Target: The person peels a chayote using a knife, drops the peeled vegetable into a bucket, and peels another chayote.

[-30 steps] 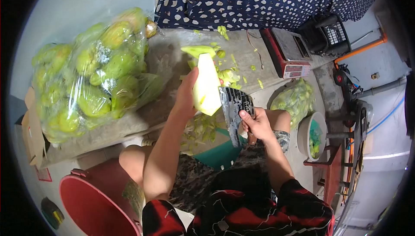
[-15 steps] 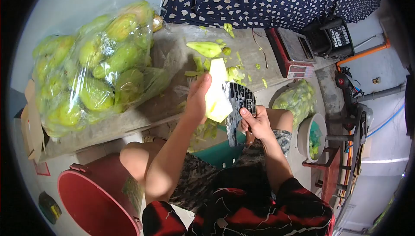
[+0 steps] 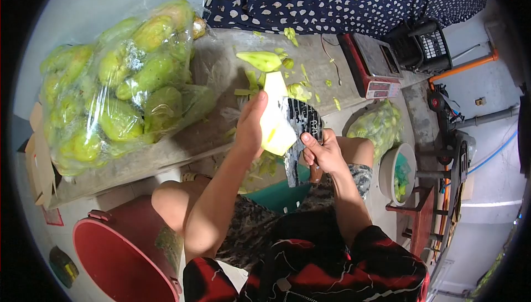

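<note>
My left hand is wrapped round a peeled, pale green fruit that looks like a green papaya, its narrow end pointing away from me. Against the fruit's right side lies the broad black blade of a knife, with pale wet smears on it. My right hand grips this knife low down, thumb pressed on the blade and part of the brown handle showing below. Just beyond the fruit, a cut green piece rests among scattered peelings on the concrete ledge.
A clear plastic bag of green fruits fills the ledge's left. A red-framed scale and a black basket stand at the back right. Below are a red bin, a teal basket, a filled bag and a pale tub.
The knife and my right hand have shifted slightly left and towards me along the fruit. My left hand keeps its hold, nearly in place.
</note>
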Demonstrator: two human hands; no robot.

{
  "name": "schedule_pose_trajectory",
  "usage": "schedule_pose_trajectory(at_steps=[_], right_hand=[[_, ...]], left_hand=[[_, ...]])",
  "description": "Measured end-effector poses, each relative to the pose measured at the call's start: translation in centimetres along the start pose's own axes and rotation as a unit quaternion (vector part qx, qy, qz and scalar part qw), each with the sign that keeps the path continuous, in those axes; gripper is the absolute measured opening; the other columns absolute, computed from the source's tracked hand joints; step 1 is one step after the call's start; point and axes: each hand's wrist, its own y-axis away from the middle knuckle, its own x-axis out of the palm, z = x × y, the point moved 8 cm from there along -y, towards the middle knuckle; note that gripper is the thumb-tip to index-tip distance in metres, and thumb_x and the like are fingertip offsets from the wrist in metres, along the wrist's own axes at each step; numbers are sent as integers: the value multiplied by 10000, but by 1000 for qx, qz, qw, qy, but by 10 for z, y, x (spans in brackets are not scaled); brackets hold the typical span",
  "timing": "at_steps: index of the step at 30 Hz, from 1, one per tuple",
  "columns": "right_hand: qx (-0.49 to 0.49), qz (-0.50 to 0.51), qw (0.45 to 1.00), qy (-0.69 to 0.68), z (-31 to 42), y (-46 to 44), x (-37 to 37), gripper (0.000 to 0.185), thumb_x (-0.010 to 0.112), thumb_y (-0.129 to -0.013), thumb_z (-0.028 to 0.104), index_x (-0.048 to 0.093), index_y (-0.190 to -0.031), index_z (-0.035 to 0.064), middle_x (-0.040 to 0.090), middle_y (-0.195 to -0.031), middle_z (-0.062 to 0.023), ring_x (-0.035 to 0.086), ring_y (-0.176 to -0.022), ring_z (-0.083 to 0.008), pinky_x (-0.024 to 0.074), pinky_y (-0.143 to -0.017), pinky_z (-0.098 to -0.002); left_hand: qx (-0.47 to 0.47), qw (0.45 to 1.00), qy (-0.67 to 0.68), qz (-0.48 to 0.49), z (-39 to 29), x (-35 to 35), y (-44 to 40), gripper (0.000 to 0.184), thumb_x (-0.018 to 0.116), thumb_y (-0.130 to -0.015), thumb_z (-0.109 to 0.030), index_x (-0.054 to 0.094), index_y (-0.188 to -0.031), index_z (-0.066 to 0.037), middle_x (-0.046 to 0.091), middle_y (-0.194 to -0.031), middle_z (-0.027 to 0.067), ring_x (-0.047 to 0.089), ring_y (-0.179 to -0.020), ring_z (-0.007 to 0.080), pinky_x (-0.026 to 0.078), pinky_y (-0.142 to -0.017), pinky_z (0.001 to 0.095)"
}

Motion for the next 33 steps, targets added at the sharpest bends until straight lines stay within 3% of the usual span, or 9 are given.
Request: schedule_pose_trajectory(at_steps=[3,5,7,12,18,23,27,29,33], right_hand=[[-1,3,1000,7,-3,-2,-3,308,631,-962,235,502,-741,65,430,-516,11,432,-422,-101,374,-406,-276],[-6,-12,1000,0,-7,0,0,307,632,-961,230,498,-741,63,427,-520,13,429,-423,-100,372,-407,-275],[-28,-25,999,10,-6,-3,0,445,611,-972,316,483,-621,75,464,-472,12,447,-406,-77,356,-400,-257],[18,3,999,38,6,-3,0,428,625,-966,283,483,-621,75,464,-477,12,443,-405,-75,358,-398,-258],[-15,-3,1000,27,7,-8,0,365,633,-962,276,521,-693,55,474,-491,14,443,-410,-72,371,-402,-256],[13,-2,1000,-2,4,-9,0,354,632,-961,274,514,-702,64,472,-500,14,457,-427,-78,378,-409,-259],[30,48,995,-83,7,-7,8,332,624,-966,250,498,-718,70,468,-528,11,468,-436,-95,396,-410,-269],[65,72,987,-128,5,-3,9,297,629,-961,230,499,-750,69,468,-548,12,473,-435,-102,410,-403,-280],[79,57,991,-92,11,-1,3,271,646,-948,207,505,-768,60,464,-537,9,474,-424,-107,394,-385,-281]], left_hand=[[-15,998,-47,30,-1,5,0,499,411,-1010,-387,541,-1293,2,644,-1079,100,632,-932,191,515,-831,351],[-17,997,-53,-45,-3,-1,2,387,484,-1009,-346,572,-1184,-11,628,-1023,67,614,-902,149,513,-774,320],[1,998,-47,-33,-4,0,3,394,488,-1007,-351,575,-1183,-10,630,-1015,69,614,-893,149,514,-768,318],[-5,996,-87,2,-4,0,3,405,493,-1005,-361,581,-1174,-4,628,-981,72,612,-861,154,517,-760,318],[3,994,-60,-94,-6,-7,7,469,476,-998,-401,538,-1261,-18,625,-1048,93,625,-914,193,520,-812,358],[-54,990,90,98,-9,28,12,497,476,-993,-392,477,-1328,-24,603,-1135,98,613,-975,202,502,-875,363],[-48,989,74,121,-6,25,9,510,472,-987,-401,473,-1328,-22,605,-1137,99,612,-1007,209,496,-899,375],[-87,989,32,117,1,22,8,538,354,-1015,-443,467,-1351,-38,599,-1202,130,595,-1098,240,469,-961,396],[-97,990,41,93,5,23,4,534,351,-1017,-445,481,-1330,-32,622,-1156,127,613,-1052,245,480,-940,394]])
